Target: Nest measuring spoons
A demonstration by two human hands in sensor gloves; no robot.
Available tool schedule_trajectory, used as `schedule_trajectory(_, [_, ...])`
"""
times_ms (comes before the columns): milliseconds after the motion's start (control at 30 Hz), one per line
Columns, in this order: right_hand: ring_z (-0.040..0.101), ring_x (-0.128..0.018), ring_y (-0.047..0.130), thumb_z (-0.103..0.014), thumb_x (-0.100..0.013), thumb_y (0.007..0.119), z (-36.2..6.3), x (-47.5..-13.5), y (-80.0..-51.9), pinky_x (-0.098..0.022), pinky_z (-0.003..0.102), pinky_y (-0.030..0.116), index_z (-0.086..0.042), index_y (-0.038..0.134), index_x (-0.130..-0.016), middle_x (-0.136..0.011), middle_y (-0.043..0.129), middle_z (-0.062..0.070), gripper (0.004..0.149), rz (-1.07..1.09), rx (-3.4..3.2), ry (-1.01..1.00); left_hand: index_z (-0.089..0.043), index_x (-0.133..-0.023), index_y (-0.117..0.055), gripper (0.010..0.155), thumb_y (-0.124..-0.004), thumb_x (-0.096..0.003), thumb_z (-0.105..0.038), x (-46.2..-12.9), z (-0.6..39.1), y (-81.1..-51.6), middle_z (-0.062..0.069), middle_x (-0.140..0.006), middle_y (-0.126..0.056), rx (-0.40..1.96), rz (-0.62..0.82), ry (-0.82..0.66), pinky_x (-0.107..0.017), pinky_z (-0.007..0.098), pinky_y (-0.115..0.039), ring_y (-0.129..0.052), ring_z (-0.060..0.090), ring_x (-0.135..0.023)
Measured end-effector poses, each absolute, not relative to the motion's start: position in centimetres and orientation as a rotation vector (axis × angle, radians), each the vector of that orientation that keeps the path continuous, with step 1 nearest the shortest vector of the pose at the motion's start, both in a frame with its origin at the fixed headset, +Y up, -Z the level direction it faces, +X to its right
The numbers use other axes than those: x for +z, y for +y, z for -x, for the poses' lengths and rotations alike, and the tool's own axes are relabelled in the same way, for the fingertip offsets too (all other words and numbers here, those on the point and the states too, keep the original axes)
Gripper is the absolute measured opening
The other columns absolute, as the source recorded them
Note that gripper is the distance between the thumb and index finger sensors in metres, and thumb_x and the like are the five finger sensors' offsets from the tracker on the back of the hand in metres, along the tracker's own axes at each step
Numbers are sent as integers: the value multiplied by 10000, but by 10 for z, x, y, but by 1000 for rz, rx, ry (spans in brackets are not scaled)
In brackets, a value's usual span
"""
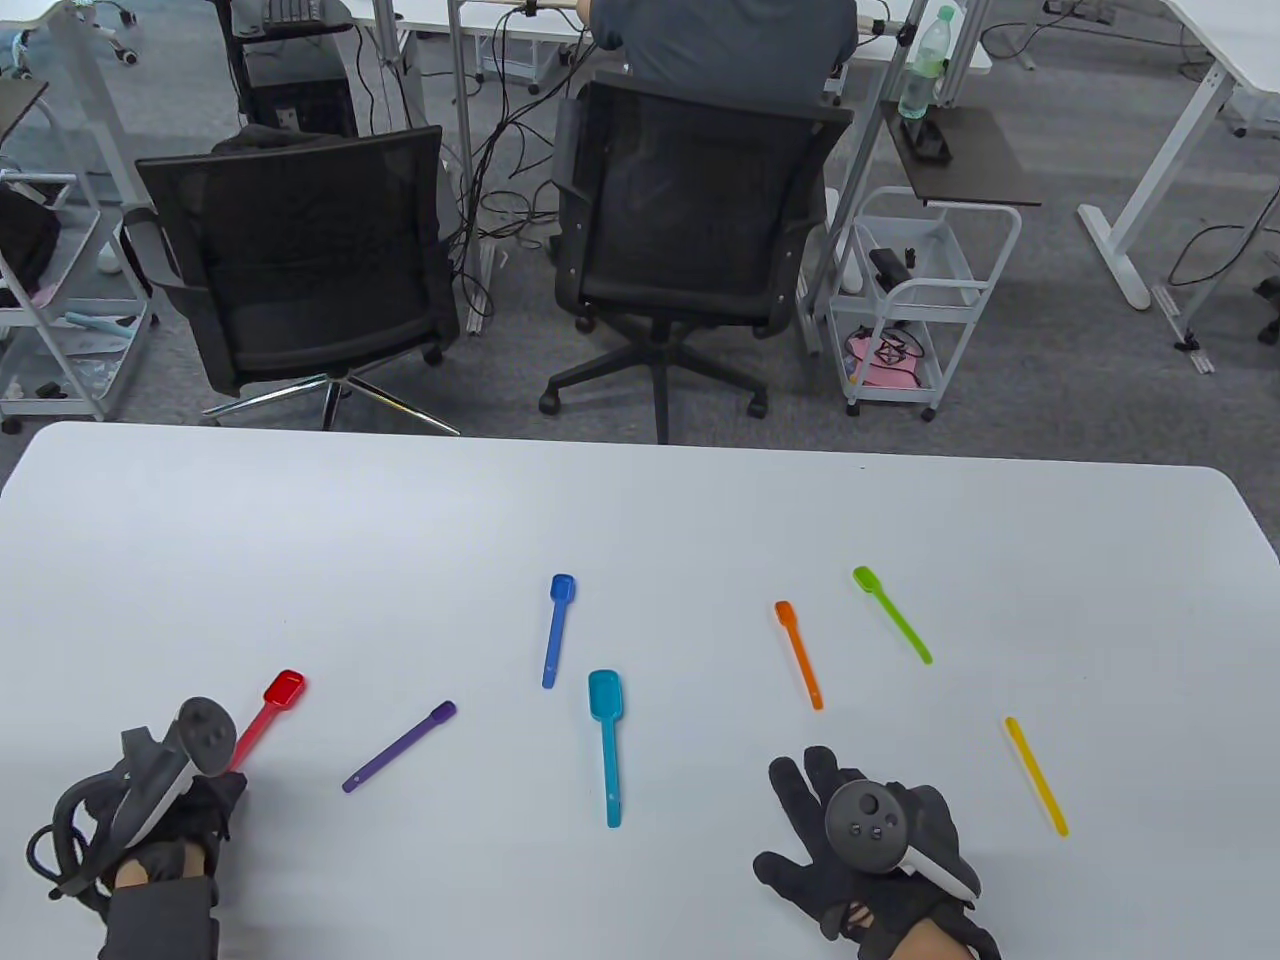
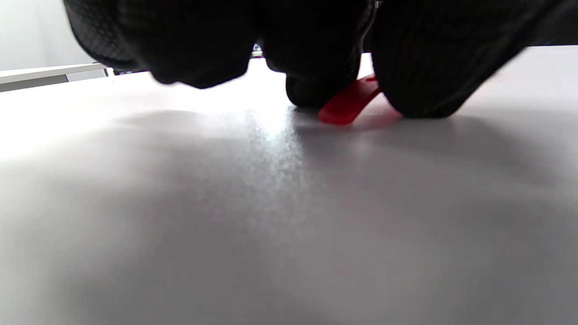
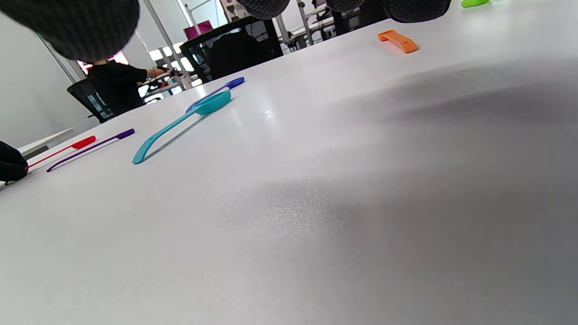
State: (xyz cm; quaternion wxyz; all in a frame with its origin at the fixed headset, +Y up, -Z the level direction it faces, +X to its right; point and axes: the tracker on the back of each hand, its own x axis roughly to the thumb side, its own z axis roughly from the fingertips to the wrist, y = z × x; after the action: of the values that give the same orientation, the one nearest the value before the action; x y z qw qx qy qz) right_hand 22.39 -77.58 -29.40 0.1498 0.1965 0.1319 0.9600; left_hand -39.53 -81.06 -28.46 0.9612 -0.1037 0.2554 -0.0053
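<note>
Left hand (image 1: 165,800) pinching red spoon (image 1: 268,707) handle end; spoon running toward 1 o'clock. Right hand (image 1: 870,850) lying spread, holding nothing.

Behind the white table (image 1: 640,500) there's two black mesh office chairs (image 1: 300,250), someone in a grey shirt (image 1: 730,40) sitting at a desk, a white wire cart (image 1: 925,290), and a green-capped water bottle (image 1: 925,62).
</note>
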Motion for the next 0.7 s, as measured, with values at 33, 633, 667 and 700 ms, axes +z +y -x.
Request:
schedule_trajectory(33, [619, -986, 471, -727, -378, 698, -224, -294, -776, -579, 851, 309, -213, 371, -1100, -1152, 295, 255, 945, -564, 2759, 380, -154, -885, -879, 622, -928, -408, -549, -285, 395, -811, -131, -406, -942, -13, 208, 516, -683, 627, -703, -986, 136, -341])
schedule_trajectory(633, [619, -985, 476, -725, -379, 696, -224, -294, -775, -579, 851, 307, -211, 370, -1101, -1153, 295, 254, 944, -562, 2758, 375, -135, -839, -913, 577, -936, -422, -533, -285, 366, -784, -140, -384, -950, -34, 85, 482, -670, 613, -735, -1001, 121, -319])
schedule_trajectory(667, [617, -987, 474, -726, -380, 695, -223, -293, -774, -579, 851, 308, -213, 370, -1100, -1153, 294, 254, 942, -567, 2760, 372, -133, -839, -914, 580, -937, -420, -533, -286, 361, -780, -140, -384, -951, -36, 79, 475, -668, 613, -736, -1001, 121, -319])
schedule_trajectory(700, [618, -986, 477, -726, -378, 695, -222, -292, -774, -579, 851, 309, -213, 369, -1101, -1153, 295, 253, 944, -574, 2764, 369, -132, -837, -915, 579, -937, -421, -533, -287, 354, -776, -140, -383, -951, -47, 74, 468, -667, 614, -737, -1002, 121, -317])
